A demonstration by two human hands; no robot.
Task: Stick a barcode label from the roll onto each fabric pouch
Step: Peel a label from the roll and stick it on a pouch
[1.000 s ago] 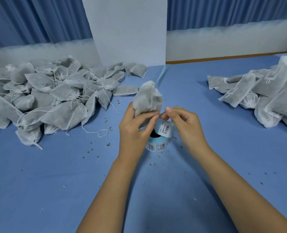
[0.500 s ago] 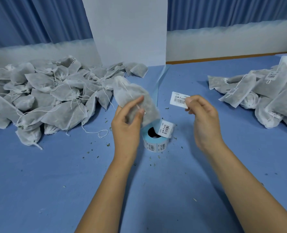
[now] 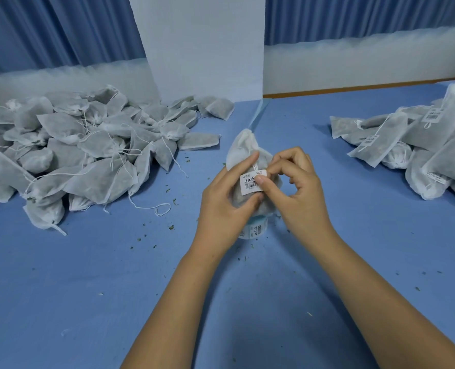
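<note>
— Head view: where's the pouch (image 3: 241, 149)?
— Left hand (image 3: 226, 198) grips it just above the roll (image 3: 255, 230) on the table (image 3: 88, 288); right hand (image 3: 298, 193) pinches the label (image 3: 250, 182) onto its front.

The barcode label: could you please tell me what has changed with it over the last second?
The right hand peeled the barcode label off the roll, lifted it clear, then brought it left onto the pouch. The left hand kept hold of the pouch. Roll and piles stayed put.
</note>
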